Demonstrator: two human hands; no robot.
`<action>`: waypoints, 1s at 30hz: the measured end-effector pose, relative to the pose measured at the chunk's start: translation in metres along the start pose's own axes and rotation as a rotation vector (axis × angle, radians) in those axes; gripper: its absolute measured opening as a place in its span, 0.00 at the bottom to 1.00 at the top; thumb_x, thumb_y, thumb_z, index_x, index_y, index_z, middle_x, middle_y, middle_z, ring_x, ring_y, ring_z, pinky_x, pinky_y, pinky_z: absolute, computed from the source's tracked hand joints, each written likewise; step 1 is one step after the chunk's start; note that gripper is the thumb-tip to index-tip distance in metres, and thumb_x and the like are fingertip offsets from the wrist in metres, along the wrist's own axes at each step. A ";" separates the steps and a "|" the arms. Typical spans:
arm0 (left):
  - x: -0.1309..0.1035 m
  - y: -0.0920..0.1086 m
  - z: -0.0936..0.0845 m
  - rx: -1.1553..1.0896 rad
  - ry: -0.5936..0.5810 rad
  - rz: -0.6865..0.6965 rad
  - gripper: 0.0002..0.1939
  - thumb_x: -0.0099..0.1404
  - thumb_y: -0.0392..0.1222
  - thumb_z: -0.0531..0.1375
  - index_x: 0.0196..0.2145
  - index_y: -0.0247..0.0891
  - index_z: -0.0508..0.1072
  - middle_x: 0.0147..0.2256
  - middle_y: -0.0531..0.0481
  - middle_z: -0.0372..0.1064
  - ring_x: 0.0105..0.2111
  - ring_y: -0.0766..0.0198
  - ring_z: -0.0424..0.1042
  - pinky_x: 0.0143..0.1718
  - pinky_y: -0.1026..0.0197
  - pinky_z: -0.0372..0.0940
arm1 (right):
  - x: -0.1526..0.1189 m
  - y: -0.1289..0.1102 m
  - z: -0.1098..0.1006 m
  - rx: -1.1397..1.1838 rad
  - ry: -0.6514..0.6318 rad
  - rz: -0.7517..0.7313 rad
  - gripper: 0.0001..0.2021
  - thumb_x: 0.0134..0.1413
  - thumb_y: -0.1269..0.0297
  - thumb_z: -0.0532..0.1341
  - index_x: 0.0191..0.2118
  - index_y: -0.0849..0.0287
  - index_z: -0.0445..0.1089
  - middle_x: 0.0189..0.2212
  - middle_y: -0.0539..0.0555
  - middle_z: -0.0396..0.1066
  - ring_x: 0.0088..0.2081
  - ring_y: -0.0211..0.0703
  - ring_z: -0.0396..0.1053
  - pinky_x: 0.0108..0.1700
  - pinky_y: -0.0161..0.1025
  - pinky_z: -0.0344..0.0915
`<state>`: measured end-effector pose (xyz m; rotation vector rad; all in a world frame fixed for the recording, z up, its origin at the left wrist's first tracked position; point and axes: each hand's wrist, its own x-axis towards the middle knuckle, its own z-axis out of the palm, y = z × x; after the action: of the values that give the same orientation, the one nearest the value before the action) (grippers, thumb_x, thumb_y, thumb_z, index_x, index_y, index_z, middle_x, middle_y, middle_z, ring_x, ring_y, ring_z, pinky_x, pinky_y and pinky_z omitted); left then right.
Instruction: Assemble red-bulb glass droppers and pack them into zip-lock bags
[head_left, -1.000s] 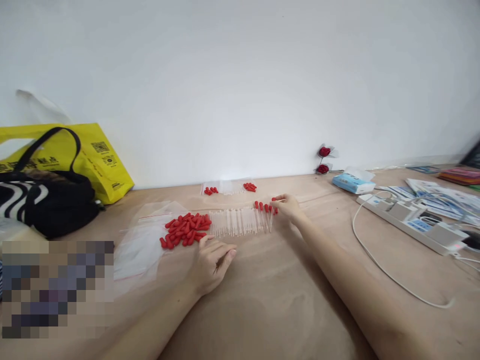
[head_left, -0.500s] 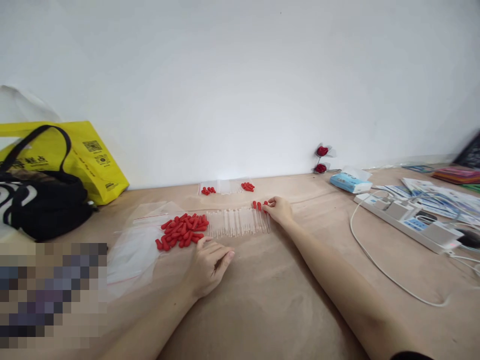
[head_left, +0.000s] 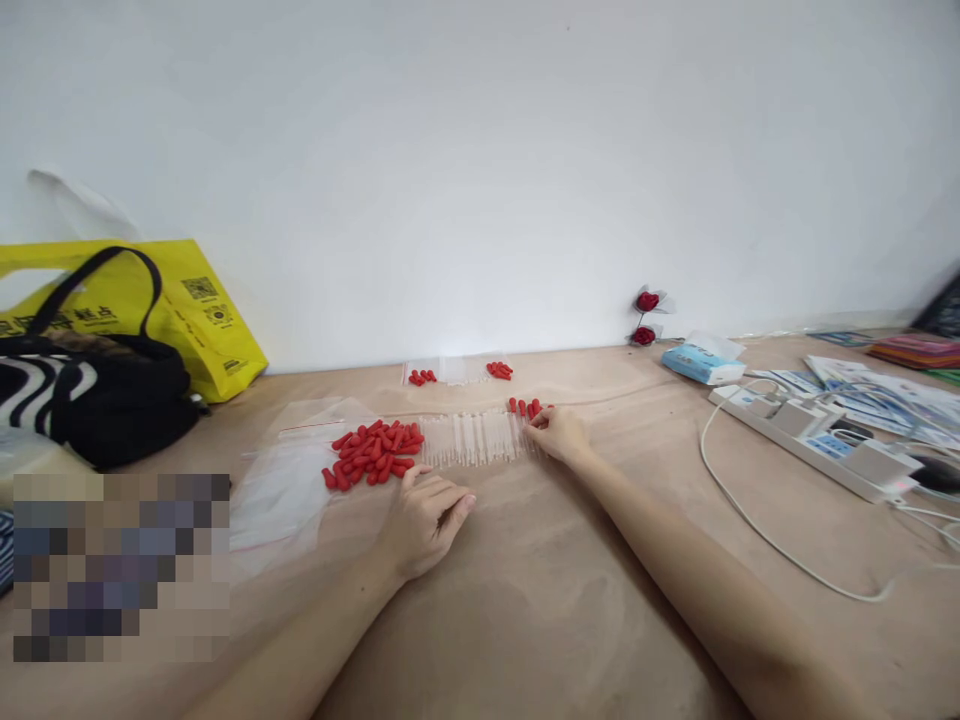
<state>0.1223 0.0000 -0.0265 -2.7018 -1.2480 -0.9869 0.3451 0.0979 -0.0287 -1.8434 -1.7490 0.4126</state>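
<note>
My right hand (head_left: 561,436) is at the right end of a row of clear glass dropper tubes (head_left: 480,440). Its fingers are pinched around a dropper just below the red rubber bulbs (head_left: 523,407) that cap the last few tubes; the fingertips partly hide it. My left hand (head_left: 427,520) rests on the table with fingers loosely bent and the thumb apart, holding nothing. Just beyond its fingertips lies a heap of loose red rubber bulbs (head_left: 375,453), partly on a clear plastic bag (head_left: 281,490).
Farther back, a small plastic bag (head_left: 452,370) lies between two small groups of red bulbs (head_left: 499,371). At left stand a yellow bag (head_left: 225,350) and a black bag (head_left: 127,410). A tissue pack (head_left: 701,362), a power strip (head_left: 810,440) and a white cable (head_left: 772,545) are at right.
My right hand has shifted slightly down from the bulbs to the tubes, and another red bulb shows at the row's right end. My left hand stays by the heap. The view has shifted slightly.
</note>
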 end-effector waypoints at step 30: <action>-0.001 -0.004 0.003 0.007 -0.006 0.022 0.11 0.63 0.39 0.50 0.29 0.40 0.71 0.25 0.55 0.71 0.27 0.68 0.67 0.46 0.53 0.49 | 0.000 -0.027 -0.012 -0.239 -0.183 0.185 0.14 0.46 0.56 0.54 0.33 0.60 0.69 0.37 0.60 0.71 0.39 0.52 0.69 0.43 0.47 0.57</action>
<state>0.1210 0.0024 -0.0308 -2.7089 -1.2181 -0.9703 0.3305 0.0954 -0.0031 -2.2093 -1.8191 0.4740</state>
